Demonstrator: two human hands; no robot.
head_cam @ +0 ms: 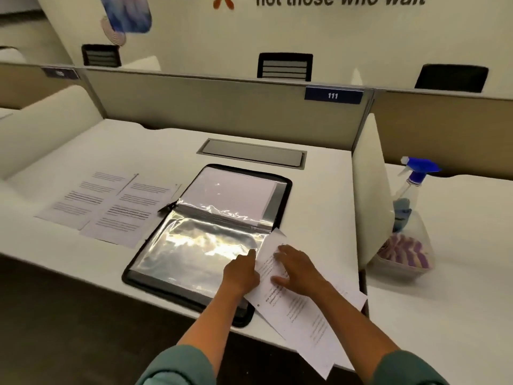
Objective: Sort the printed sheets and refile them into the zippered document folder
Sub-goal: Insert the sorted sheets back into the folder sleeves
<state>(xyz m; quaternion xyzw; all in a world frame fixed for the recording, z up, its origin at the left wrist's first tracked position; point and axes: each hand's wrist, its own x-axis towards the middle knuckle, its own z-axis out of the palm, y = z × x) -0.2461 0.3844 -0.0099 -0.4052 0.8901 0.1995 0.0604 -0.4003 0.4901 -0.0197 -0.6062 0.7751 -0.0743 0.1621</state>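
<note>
At the folder's right edge, your left hand (241, 270) pinches the lip of the near glossy clear plastic sleeve (200, 251) with its fingers (251, 252), while your right hand (297, 269) lies flat, fingers spread, on the white printed sheets (305, 309) angled off the desk's front. You look to be feeding a sheet into the open black zippered document folder (274, 179). Next, lift that lip wider and slide the paper in square. Two more printed pages (108, 204) wait to the folder's left.
</note>
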